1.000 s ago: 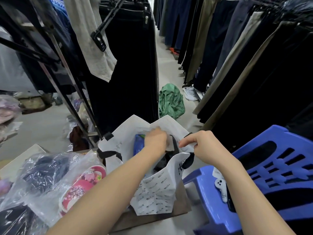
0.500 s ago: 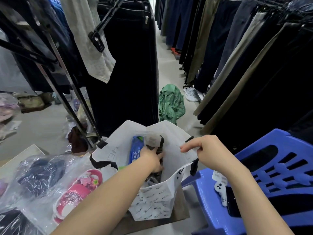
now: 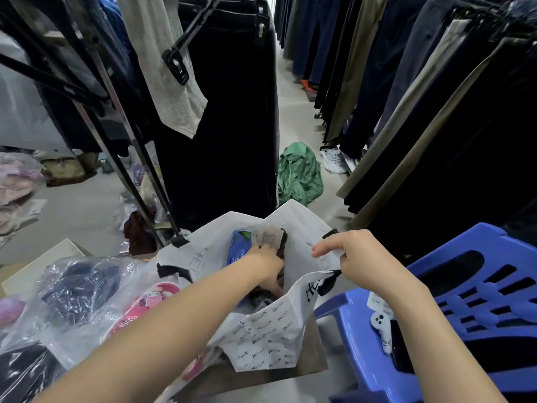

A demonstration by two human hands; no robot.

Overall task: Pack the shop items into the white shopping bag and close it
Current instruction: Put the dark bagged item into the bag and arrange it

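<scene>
The white shopping bag (image 3: 270, 335) with small black lettering and black handles stands open on a cardboard surface in front of me. My left hand (image 3: 268, 264) reaches down inside it and grips a dark garment (image 3: 280, 242) that carries a paper tag. A blue packet (image 3: 239, 245) stands upright in the bag just left of that hand. My right hand (image 3: 353, 254) pinches the bag's right rim near a black handle and holds the mouth apart. Items in clear plastic lie to the left: pink slippers (image 3: 145, 303) and dark clothing (image 3: 78, 286).
A blue plastic chair (image 3: 476, 301) stands close on the right with a small white device (image 3: 380, 330) on its seat. Racks of hanging trousers line both sides of a narrow aisle. A green cloth (image 3: 299, 173) lies on the floor beyond the bag.
My left hand has pushed from the bag's rim down into the bag with the dark garment. The right hand has kept its hold on the rim.
</scene>
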